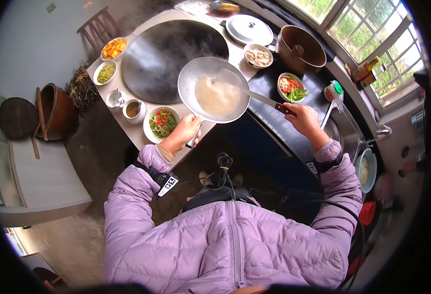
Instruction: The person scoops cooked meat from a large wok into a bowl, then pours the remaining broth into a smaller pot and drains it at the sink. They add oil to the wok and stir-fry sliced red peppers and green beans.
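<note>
My left hand (184, 133) grips the handle of a metal pan (186, 88), a large ladle-like one with cloudy liquid (215, 99) inside. The pan is over the near right edge of a big dark wok (156, 62) set in the counter. In my right hand (303, 120) is the wooden-handled spatula (265, 99), its blade dipping into the pan's liquid. Close to my left hand sits a white bowl (146, 125) of chopped green and red vegetables. Beside that bowl are a small pot (141, 117) of brown liquid and another small white pot (113, 99). Faint steam drifts over the wok.
Bowls of orange chunks (113, 48) and green vegetables (105, 72) line the left edge. To the right stand a bowl of pale pieces (258, 56), a bowl of peppers (289, 85), a lidded pan (250, 29) and a brown basin (302, 44). A sink (348, 128) lies farther right.
</note>
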Demonstrator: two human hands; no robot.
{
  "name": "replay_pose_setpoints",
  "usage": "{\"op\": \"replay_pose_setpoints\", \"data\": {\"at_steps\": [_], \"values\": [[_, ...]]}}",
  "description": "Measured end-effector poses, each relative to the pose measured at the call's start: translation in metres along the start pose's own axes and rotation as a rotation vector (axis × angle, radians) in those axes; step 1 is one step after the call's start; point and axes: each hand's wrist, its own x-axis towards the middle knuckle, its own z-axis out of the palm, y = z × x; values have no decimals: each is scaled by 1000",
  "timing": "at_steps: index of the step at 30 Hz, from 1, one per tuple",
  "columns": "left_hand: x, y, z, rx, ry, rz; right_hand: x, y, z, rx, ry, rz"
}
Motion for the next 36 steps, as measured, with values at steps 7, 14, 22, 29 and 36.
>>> {"op": "replay_pose_setpoints", "data": {"at_steps": [7,14,22,29,36], "values": [[-1,-15,34,39,-54,-46,-39,29,-6,210,-171,74],[-7,-36,72,54,-76,-59,-75,57,-13,312,-232,82],[-18,-51,103,76,-75,-75,-101,89,-17,295,-318,56],[-29,-60,122,63,-57,-79,-112,108,-19,406,-360,40],[-37,-64,133,80,-30,-84,-115,108,-34,346,-398,37]]}}
